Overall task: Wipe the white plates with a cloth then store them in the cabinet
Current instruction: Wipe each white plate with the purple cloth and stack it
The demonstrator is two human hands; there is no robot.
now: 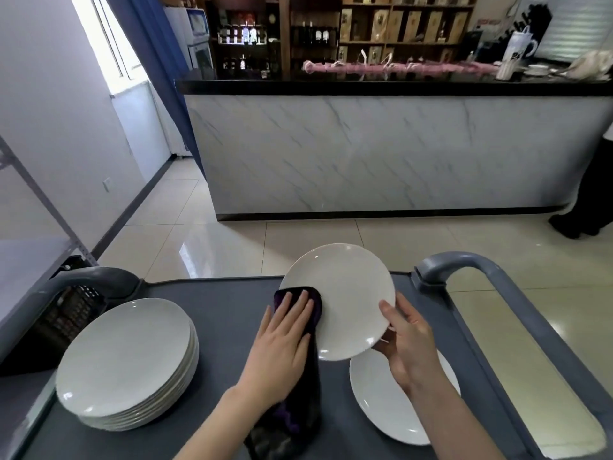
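**Plate held over the cart, cloth pressed to its left edge**

Plate point(345, 300), white, is tilted up above the grey cart top point(225, 313). The right hand point(406, 340) grips its rim at about 4 o'clock, thumb on the face, fingers curled behind. The left hand point(285, 340) lies flat with fingers spread, pressing a dark purple cloth point(298, 393) against the plate near 8 o'clock; the cloth hangs down below the wrist. A stack of white plates point(127, 363) sits on the cart at 9 o'clock from the hands. Another single plate point(381, 403) lies flat at 5 o'clock, partly under the right forearm.
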